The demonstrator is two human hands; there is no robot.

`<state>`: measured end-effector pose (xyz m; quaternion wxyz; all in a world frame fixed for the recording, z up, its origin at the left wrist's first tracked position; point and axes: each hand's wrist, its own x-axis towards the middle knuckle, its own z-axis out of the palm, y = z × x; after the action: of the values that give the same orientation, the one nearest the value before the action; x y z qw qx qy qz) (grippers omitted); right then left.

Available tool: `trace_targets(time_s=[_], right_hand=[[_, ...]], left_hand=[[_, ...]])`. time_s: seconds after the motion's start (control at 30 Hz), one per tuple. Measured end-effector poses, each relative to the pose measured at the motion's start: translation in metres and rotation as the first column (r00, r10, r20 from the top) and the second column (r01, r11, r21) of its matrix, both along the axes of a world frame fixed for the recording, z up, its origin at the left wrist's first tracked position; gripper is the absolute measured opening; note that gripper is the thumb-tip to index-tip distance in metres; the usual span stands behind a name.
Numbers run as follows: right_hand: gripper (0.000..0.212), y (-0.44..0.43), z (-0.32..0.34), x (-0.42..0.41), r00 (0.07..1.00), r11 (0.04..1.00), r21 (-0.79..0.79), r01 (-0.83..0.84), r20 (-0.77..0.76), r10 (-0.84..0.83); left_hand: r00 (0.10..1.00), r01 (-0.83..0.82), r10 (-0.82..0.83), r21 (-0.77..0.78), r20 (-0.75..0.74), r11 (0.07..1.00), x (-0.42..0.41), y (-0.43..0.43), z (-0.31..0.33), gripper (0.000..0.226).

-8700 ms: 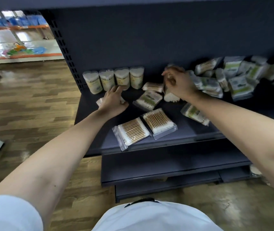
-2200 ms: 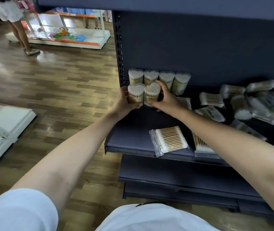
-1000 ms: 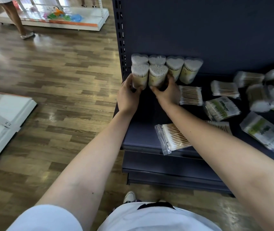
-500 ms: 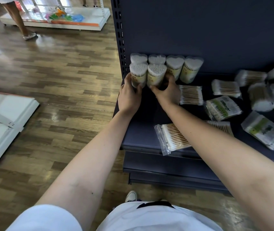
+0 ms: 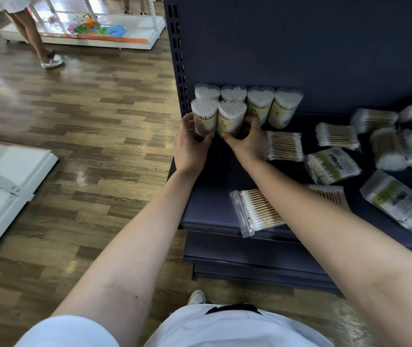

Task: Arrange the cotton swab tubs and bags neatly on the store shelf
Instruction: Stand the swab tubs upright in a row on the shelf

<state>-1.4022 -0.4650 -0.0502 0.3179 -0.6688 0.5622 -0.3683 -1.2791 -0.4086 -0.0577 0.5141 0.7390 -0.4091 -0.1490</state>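
Several heart-shaped cotton swab tubs stand upright at the back left of the dark shelf [image 5: 205, 209]. Two front tubs sit side by side before the back row [image 5: 285, 108]. My left hand [image 5: 191, 146] grips the front left tub [image 5: 204, 116] from its left side. My right hand [image 5: 247, 144] grips the front right tub [image 5: 232, 117] at its base. Flat swab bags lie loose to the right: a clear zip bag [image 5: 257, 209] at the front edge, a green-labelled bag [image 5: 332, 165] and another [image 5: 398, 199], partly under my right forearm.
A pile of swab bags and tubs [image 5: 400, 136] clutters the far right of the shelf. The slotted upright [image 5: 178, 58] borders the shelf's left. White shelf panels [image 5: 4, 181] lie on the wooden floor at left. A person's legs [image 5: 34, 33] and a white display stand are farther back.
Both hands have stayed on the two front tubs, pressing them back against the rear row. The tubs sit slightly closer to the row than a second ago.
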Motion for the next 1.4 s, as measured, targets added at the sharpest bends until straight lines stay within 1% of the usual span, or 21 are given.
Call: trace_targets(time_s=[0.3, 0.47, 0.63, 0.77, 0.97, 1.07, 1.23, 1.33, 1.4], right_hand=[[0.062, -0.002, -0.001, 0.002, 0.998, 0.999, 0.027, 0.038, 0.041, -0.039], [0.062, -0.004, -0.003, 0.002, 0.998, 0.998, 0.028, 0.057, 0.036, -0.058], [0.065, -0.005, -0.004, 0.002, 0.998, 0.998, 0.033, 0.058, 0.025, -0.058], [0.072, -0.004, -0.002, 0.001, 0.998, 0.999, 0.019, 0.05, 0.042, -0.051], [0.082, -0.002, -0.001, 0.0, 0.994, 0.999, 0.012, 0.039, 0.104, -0.04], [0.086, 0.0, 0.002, 0.001, 0.989, 0.999, 0.022, 0.036, 0.141, -0.039], [0.091, 0.006, 0.008, 0.0, 0.978, 0.999, 0.037, 0.008, 0.209, -0.016], [0.087, 0.009, 0.018, -0.006, 0.969, 0.999, 0.041, 0.008, 0.247, -0.018], [0.078, 0.009, 0.028, -0.013, 0.969, 0.998, -0.064, 0.026, 0.246, -0.01]], left_hand=[[0.999, -0.049, 0.049, 0.001, 0.005, 0.999, -0.002, -0.001, 0.001, 0.062], [0.999, -0.041, 0.041, -0.007, 0.01, 0.999, -0.002, -0.001, 0.001, 0.056], [1.0, -0.021, 0.021, 0.007, 0.005, 1.0, 0.0, -0.002, -0.001, 0.06], [1.0, -0.019, 0.019, 0.016, 0.002, 1.0, 0.0, -0.002, -0.001, 0.064], [1.0, -0.006, 0.006, -0.01, -0.011, 1.0, -0.002, 0.0, 0.002, 0.066], [0.999, -0.019, 0.018, -0.034, -0.04, 0.999, -0.005, 0.003, 0.006, 0.066], [0.989, -0.052, 0.034, -0.125, -0.145, 0.991, -0.009, 0.011, 0.014, 0.069], [0.991, -0.053, 0.031, -0.169, -0.13, 0.984, -0.008, 0.017, 0.02, 0.068], [0.998, -0.004, -0.011, -0.221, -0.065, 0.975, -0.009, 0.021, 0.023, 0.066]])
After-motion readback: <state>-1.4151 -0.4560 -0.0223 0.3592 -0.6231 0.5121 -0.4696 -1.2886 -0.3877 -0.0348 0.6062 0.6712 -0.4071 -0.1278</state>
